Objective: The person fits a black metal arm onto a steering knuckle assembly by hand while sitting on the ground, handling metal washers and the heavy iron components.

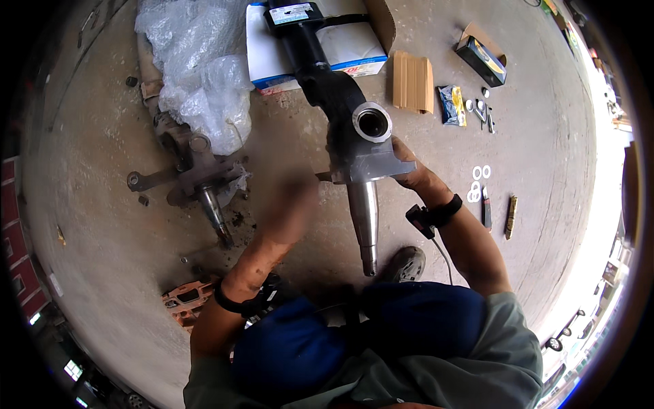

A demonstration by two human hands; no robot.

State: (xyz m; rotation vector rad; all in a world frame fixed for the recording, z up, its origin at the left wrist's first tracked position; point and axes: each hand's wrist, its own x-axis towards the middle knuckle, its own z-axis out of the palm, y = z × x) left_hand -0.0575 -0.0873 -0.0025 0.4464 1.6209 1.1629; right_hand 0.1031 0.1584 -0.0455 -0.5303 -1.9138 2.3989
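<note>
In front of me a black axle beam ends in a dark steering knuckle with an open round bore on top and a bare steel spindle pointing toward me. My right hand grips the knuckle's right side, its fingers partly hidden behind the flange. To the left of the knuckle, my left hand is smeared by motion, so its fingers cannot be made out. A worn, dirty second steering knuckle with its own spindle lies on the floor at the left.
Bubble wrap covers the far left part. The beam lies over a white carton. On the right are corrugated cardboard, a small black box, a foil packet, white rings and a knife. A rusty caliper-like part sits near my left forearm.
</note>
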